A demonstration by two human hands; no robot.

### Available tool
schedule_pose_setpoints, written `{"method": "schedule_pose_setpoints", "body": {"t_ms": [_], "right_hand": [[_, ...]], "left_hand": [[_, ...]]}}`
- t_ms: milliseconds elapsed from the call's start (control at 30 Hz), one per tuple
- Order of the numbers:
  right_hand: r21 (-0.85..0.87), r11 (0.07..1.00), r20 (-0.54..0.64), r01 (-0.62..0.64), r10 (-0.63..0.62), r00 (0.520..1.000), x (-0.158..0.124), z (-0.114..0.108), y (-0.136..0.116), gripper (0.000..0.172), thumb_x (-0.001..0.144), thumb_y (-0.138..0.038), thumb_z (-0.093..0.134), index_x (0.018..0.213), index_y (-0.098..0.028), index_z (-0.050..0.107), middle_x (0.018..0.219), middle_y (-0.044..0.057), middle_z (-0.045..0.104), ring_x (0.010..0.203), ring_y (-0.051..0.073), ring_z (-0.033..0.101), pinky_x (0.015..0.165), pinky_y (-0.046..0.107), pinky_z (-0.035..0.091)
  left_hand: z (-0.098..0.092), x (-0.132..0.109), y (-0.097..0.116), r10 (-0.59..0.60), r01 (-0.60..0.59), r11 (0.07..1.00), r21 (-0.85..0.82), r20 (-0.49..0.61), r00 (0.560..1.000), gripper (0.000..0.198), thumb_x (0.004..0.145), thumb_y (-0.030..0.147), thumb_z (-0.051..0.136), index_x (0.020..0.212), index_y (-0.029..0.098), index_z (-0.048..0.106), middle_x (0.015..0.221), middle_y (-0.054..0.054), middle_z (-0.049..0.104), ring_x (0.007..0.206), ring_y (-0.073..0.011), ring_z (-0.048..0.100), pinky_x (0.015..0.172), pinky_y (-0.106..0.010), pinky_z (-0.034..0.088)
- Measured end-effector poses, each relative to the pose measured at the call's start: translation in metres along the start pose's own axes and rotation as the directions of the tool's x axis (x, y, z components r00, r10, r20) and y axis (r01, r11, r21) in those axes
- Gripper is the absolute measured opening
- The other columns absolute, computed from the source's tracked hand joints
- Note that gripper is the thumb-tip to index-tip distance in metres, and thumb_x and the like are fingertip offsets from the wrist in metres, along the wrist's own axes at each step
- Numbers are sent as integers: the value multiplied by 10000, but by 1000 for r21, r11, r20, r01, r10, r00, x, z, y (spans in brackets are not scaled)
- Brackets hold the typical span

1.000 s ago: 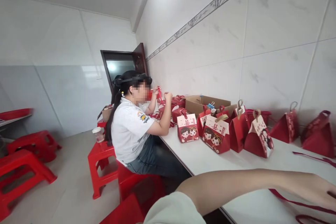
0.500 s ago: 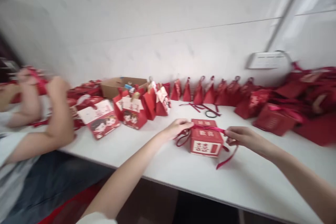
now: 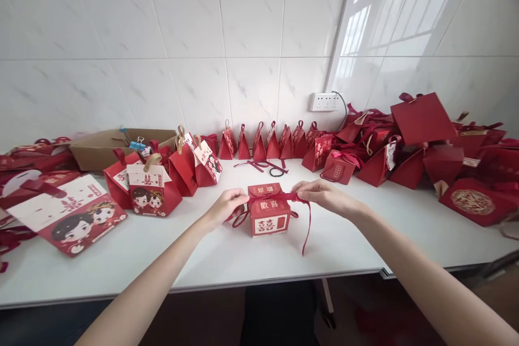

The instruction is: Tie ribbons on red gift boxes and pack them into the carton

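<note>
A small red gift box [image 3: 269, 218] with gold characters stands on the white table [image 3: 227, 254] in front of me. A dark red ribbon [image 3: 306, 224] runs over its top and hangs down its right side. My left hand [image 3: 225, 206] pinches the ribbon at the box's upper left. At the box's upper right, my right hand [image 3: 322, 195] is closed on the same ribbon.
Red gift bags with cartoon couples [image 3: 151, 193] stand at the left, and a flat one [image 3: 73, 219] lies nearer. A brown cardboard box [image 3: 101, 147] sits behind them. Small red pouches [image 3: 259, 143] line the wall. A pile of red boxes [image 3: 421, 140] fills the right. A black hair tie [image 3: 276, 172] lies behind the box.
The view has swung right from the seated co-worker to the table in front of me. Both my hands have come closer together on the ribbon over the box.
</note>
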State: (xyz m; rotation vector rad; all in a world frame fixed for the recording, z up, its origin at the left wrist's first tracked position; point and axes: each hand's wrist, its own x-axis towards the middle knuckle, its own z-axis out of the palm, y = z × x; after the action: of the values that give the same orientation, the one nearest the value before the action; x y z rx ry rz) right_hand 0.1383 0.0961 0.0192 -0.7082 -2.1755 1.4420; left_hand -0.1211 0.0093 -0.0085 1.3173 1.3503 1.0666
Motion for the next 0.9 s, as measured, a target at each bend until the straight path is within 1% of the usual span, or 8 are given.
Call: {"method": "schedule_pose_setpoints", "body": {"t_ms": [67, 133, 300, 367, 467, 667, 833, 900], "right_hand": [[104, 990, 3, 98, -99, 995, -5, 9, -10, 274, 759, -438, 640, 741, -181, 730, 1221, 79, 584, 1094, 226, 537, 908, 333, 403], [136, 982, 2, 128, -130, 992, -6, 23, -19, 261, 745, -442, 663, 782, -198, 747, 1299, 73, 543, 1188, 245, 490, 962, 342, 386], [110, 991, 21, 75, -78, 997, -4, 61, -27, 354, 754, -460, 633, 938, -175, 734, 973, 69, 713, 892, 233, 647, 769, 334, 492], [74, 994, -25, 85, -83, 996, -4, 71, -25, 354, 777, -452, 600, 931, -163, 734, 880, 52, 726, 782, 215, 655, 678, 309, 495], [-25, 989, -133, 145, -147, 980, -5, 80, -24, 301, 802, -400, 567, 864, -162, 740, 880, 40, 722, 802, 208, 650, 703, 298, 490], [-167, 969, -230, 181, -217, 949, -8, 87, -25, 241, 825, -203, 461, 874, -184, 697, 984, 47, 692, 890, 180, 630, 840, 310, 457], [-68, 985, -292, 159, -172, 941, -8, 92, -20, 145, 806, -191, 480, 931, -188, 553, 797, 11, 689, 748, 149, 624, 746, 299, 469], [-4, 991, -336, 133, -127, 933, -9, 93, -19, 206, 797, -210, 513, 1002, -201, 490, 764, -9, 688, 730, 145, 628, 718, 291, 474]], "left_hand": [[3, -10, 3, -65, 68, 997, -44, 66, 996, 318, 692, 436, 602, 636, 175, 431, 488, 64, 420, 403, -45, 309, 438, -198, 206], [5, -21, 7, -95, 98, 995, -16, 130, 987, 317, 701, 435, 608, 647, 168, 446, 526, 53, 442, 414, -42, 322, 432, -191, 198], [5, -46, 25, -94, 60, 966, 251, 126, 988, 233, 721, 383, 602, 748, 178, 494, 590, 46, 450, 499, -69, 391, 442, -181, 250], [4, -53, 33, -56, 17, 954, 298, 123, 991, 201, 724, 354, 590, 770, 187, 487, 648, 36, 478, 523, -73, 406, 466, -188, 293], [2, -60, 44, 4, -74, 921, 383, 180, 984, 170, 741, 351, 558, 761, 193, 496, 710, 20, 505, 559, -87, 426, 509, -209, 335], [4, -67, 62, 49, -189, 665, 722, 210, 976, 194, 711, 339, 591, 863, 219, 572, 760, 11, 572, 633, -137, 480, 562, -237, 349], [15, -72, 80, 105, -190, 565, 803, 159, 982, 238, 772, 398, 512, 902, 219, 598, 842, -18, 615, 691, -174, 530, 615, -262, 379], [19, -72, 87, 100, -184, 508, 841, 155, 983, 235, 765, 362, 517, 932, 222, 604, 861, -26, 614, 709, -187, 535, 627, -269, 383]]}}
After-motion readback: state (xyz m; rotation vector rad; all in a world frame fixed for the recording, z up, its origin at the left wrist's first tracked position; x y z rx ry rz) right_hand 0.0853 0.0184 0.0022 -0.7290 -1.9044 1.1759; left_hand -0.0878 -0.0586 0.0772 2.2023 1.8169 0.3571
